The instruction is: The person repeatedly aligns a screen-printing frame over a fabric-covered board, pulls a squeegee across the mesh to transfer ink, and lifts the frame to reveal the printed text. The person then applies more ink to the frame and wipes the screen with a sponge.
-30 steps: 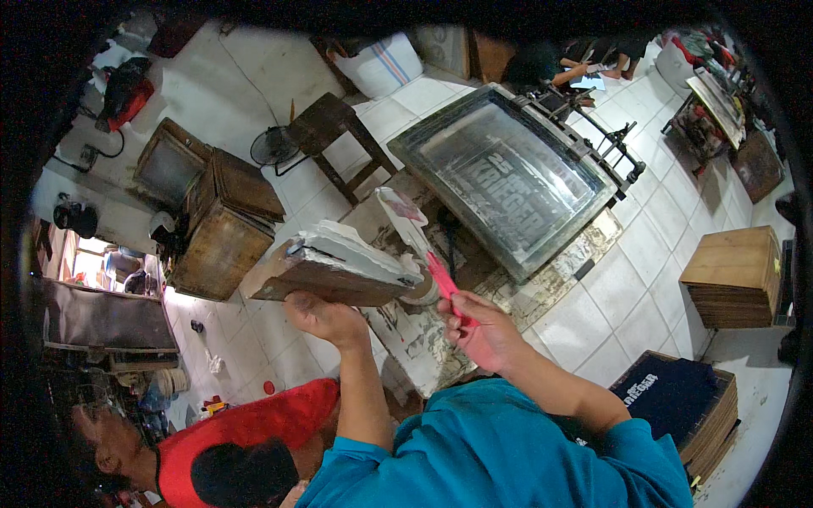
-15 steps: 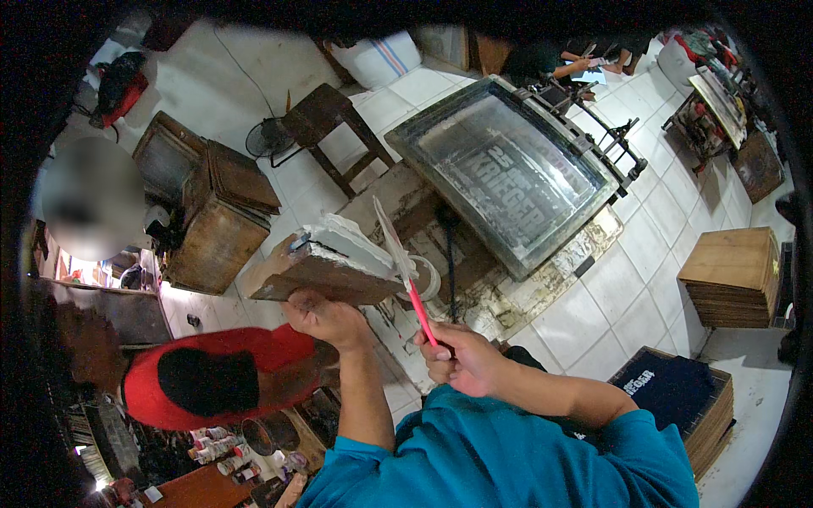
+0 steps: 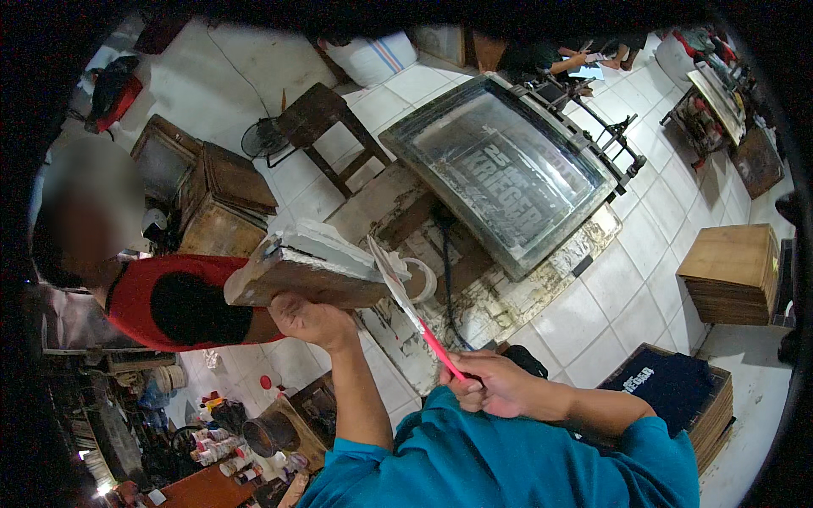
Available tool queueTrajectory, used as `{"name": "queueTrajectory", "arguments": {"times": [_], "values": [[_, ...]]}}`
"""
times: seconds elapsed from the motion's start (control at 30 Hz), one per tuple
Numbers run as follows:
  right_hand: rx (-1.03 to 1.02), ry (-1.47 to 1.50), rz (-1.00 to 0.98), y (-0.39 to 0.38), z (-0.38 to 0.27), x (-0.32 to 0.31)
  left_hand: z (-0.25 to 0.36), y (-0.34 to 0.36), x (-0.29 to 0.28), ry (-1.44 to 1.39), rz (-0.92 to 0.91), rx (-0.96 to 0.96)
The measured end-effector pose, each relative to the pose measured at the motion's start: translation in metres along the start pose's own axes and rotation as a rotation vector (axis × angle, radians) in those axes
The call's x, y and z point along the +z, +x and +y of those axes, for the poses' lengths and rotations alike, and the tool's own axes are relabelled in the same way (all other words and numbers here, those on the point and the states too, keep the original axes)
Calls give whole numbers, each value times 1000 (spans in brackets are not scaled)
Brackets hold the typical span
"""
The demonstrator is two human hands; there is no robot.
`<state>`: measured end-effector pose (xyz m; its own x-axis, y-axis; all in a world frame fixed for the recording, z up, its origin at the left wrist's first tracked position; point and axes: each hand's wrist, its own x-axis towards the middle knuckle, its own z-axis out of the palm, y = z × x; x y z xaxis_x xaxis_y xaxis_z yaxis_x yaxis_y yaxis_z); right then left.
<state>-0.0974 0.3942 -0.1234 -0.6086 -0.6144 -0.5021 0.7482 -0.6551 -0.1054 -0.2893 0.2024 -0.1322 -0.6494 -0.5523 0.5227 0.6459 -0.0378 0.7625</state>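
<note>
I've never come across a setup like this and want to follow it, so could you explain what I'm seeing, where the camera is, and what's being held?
There's no robot here, just a person's bare hands. A wide camera on their head looks down, which bends straight edges. The right hand grips a spatula with a pink handle. The left hand supports a brown block with white crust on top. Ahead, a framed screen with pale lettering sits over a stained table. Another person in red is at left.

Teal shirt point(image 3: 500, 461), creased, short sleeves point(image 3: 665, 453); forearms point(image 3: 360, 385), hands point(image 3: 495, 383) bare.
</note>
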Motion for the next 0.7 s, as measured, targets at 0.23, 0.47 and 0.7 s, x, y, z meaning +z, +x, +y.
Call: {"name": "queueTrajectory", "arguments": {"times": [0.23,0.47,0.7], "values": [[28,-37,34,-24,-16,-22,-11,5,-9,36,21,-57],[-122,-236,137,-68,-77,-35,-4,9,-4,-87,22,-204],[-997,-1569,409,-98,-149,12,-16,20,-6,-109,-84,-169]]}}
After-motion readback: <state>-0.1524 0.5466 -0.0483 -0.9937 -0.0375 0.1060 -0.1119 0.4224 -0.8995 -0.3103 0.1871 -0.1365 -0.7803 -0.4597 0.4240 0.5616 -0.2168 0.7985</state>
